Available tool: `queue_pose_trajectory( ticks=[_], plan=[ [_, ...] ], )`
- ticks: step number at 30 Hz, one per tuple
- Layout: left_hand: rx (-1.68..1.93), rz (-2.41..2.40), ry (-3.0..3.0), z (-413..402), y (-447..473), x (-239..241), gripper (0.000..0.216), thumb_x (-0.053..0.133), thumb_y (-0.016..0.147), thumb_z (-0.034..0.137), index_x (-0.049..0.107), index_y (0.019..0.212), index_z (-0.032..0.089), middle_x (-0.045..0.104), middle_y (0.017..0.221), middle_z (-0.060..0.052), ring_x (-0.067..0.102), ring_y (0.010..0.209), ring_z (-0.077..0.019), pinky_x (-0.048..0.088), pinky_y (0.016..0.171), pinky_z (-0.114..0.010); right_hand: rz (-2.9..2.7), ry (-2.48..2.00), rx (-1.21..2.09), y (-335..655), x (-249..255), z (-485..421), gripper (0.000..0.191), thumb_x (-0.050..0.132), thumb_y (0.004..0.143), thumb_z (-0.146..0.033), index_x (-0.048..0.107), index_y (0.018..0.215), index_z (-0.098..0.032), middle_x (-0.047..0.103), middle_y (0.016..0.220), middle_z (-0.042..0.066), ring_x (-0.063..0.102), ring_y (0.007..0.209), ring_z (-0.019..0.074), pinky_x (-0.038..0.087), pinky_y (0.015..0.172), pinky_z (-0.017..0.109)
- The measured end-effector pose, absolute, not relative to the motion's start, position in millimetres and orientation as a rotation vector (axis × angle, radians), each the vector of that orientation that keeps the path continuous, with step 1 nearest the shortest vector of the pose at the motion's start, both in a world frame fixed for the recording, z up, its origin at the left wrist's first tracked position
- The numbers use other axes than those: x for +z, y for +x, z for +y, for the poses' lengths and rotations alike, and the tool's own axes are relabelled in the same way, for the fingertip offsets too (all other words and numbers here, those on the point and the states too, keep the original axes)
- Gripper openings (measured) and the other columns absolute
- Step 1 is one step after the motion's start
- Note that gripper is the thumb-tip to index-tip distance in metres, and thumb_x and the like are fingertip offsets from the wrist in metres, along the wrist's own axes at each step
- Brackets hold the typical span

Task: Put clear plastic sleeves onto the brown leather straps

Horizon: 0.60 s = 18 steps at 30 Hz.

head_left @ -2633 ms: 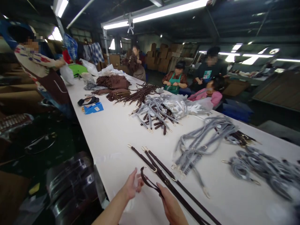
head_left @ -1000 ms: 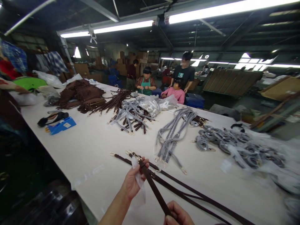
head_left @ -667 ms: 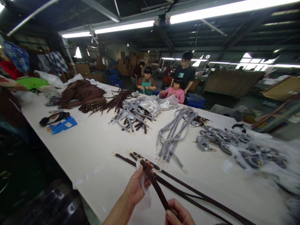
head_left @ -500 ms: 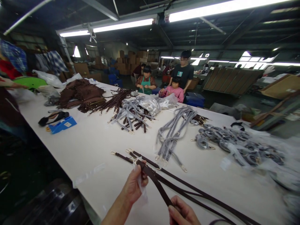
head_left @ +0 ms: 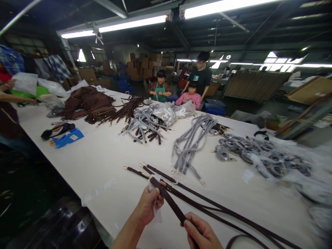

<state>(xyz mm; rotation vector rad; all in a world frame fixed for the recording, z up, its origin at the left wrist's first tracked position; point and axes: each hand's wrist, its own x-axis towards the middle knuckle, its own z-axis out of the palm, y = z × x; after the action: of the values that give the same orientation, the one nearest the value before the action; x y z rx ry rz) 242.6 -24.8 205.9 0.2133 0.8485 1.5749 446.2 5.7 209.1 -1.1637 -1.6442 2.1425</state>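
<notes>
A dark brown strap (head_left: pixel 170 201) with gold metal fittings runs between my two hands above the white table. My left hand (head_left: pixel 148 204) pinches it near its buckle end, with a thin piece of clear plastic (head_left: pixel 157 210) caught in the same grip. Lower down, my right hand (head_left: pixel 199 231) is closed round the strap. Beneath and beyond it, more brown straps (head_left: pixel 215 206) with gold clasps lie lengthwise on the table, trailing off to the lower right.
Grey plastic-wrapped straps (head_left: pixel 193 145) lie ahead, and coiled ones (head_left: pixel 261 152) to the right. A brown pile (head_left: pixel 86 102) and a blue tape dispenser (head_left: pixel 68 138) are on the left. Co-workers sit and stand beyond the table (head_left: pixel 116 148); another person's arm (head_left: pixel 15 98) reaches in at far left.
My left hand has slid slightly down the strap from its buckle end. My right hand has shifted a little left and up. The co-worker at far left now handles clear plastic.
</notes>
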Motion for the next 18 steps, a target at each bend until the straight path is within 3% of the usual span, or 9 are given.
queue_pose_trajectory(
  ticks=[5,9,14,18],
  plan=[
    [1.526,0.869,0.246,-26,252,209,0.057,0.095,0.042,0.045,0.069,0.082,0.013,0.047,0.048,0.006,0.036,0.044,-0.0027,0.018,0.043,-0.018,-1.680,-1.189,2.085,441,210,4,0.058,0.050,0.075,-0.079,0.044,0.071,-0.021,0.044,0.041,-0.010,0.030,0.034,0.0036,0.019,0.038,0.018],
    [1.508,0.887,0.266,-26,254,209,0.053,0.094,0.042,0.042,0.071,0.080,0.014,0.049,0.046,0.005,0.036,0.042,-0.0034,0.017,0.044,-0.019,-1.692,-1.295,2.035,437,221,5,0.056,0.050,0.074,-0.076,0.042,0.064,-0.022,0.042,0.037,-0.010,0.026,0.031,0.0028,0.018,0.036,0.018],
    [1.448,0.960,0.395,-24,254,208,0.032,0.086,0.048,0.023,0.071,0.075,0.012,0.046,0.043,0.006,0.033,0.040,-0.0036,0.017,0.044,-0.022,-1.695,-1.348,2.006,433,229,6,0.055,0.051,0.072,-0.075,0.040,0.061,-0.022,0.038,0.034,-0.010,0.025,0.030,0.0027,0.016,0.034,0.018],
    [1.423,0.960,0.414,-23,260,209,0.034,0.084,0.051,0.026,0.071,0.080,0.012,0.047,0.044,0.006,0.033,0.040,-0.0041,0.016,0.045,-0.023,-1.680,-1.324,1.996,432,228,8,0.052,0.050,0.076,-0.071,0.040,0.062,-0.022,0.041,0.035,-0.010,0.025,0.029,0.0029,0.016,0.034,0.018]
  ],
)
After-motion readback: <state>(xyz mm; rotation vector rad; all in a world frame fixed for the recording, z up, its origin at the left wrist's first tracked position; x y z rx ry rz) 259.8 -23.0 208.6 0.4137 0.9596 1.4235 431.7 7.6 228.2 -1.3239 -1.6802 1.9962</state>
